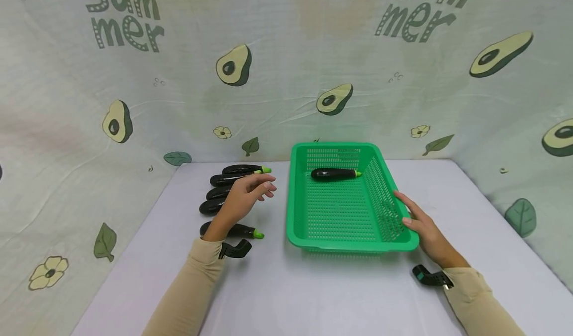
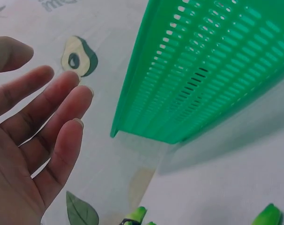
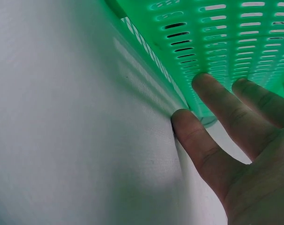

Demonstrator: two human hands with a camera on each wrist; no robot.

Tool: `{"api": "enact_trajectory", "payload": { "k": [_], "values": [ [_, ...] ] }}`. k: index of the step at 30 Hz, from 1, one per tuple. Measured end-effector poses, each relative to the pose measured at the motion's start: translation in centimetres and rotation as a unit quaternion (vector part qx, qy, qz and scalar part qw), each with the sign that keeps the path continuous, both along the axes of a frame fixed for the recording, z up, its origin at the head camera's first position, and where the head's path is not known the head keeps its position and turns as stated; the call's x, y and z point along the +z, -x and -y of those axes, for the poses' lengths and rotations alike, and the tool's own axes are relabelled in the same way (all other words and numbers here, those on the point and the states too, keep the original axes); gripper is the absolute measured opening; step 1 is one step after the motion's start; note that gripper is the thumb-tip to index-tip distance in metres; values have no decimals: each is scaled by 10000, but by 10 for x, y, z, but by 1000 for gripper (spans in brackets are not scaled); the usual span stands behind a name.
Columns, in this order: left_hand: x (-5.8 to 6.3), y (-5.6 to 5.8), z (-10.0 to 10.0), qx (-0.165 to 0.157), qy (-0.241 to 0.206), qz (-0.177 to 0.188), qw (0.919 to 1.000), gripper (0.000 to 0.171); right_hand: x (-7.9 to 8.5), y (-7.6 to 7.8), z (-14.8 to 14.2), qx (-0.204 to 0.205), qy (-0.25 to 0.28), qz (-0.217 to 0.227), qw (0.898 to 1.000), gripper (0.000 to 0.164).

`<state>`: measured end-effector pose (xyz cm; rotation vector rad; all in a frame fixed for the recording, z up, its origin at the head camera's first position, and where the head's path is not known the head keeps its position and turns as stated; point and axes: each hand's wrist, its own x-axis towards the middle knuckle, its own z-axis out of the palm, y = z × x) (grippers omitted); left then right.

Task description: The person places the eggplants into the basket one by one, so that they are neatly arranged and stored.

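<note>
My left hand hovers over the left side of the table with nothing in it, its fingers loosely bent in the left wrist view. Beneath and behind it lie several dark eggplants with green stems, partly covered by the hand and wrist; one eggplant lies closer to me. A green plastic basket stands to the right, with a single eggplant inside near its far wall. At the basket's right side, my right hand grips the rim, the thumb on top and several fingers against the outer slotted wall.
A white-covered table carries everything. Behind it hangs a pale cloth printed with avocados, leaves and flowers. Each wrist wears a dark strap-on device, one on the left wrist and one on the right wrist.
</note>
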<state>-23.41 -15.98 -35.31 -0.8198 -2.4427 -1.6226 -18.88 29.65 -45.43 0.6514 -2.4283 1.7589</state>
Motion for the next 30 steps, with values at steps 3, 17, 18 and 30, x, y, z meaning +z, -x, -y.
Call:
{"api": "enact_trajectory", "payload": {
  "k": [3,17,18,30],
  "values": [
    [-3,-1,7,41,-42,40,10000,25,0,0,1,-2,5,46,10000,60],
    [-46,20,47,275,-96,412,9987,28,0,1,0,24,50,42,10000,60],
    [-47,20,49,272,-108,411,9987,27,0,1,0,26,53,47,10000,60],
    [-59,18,88,36,176,657,9977,40,0,1,0,4,25,41,10000,60]
  ]
}}
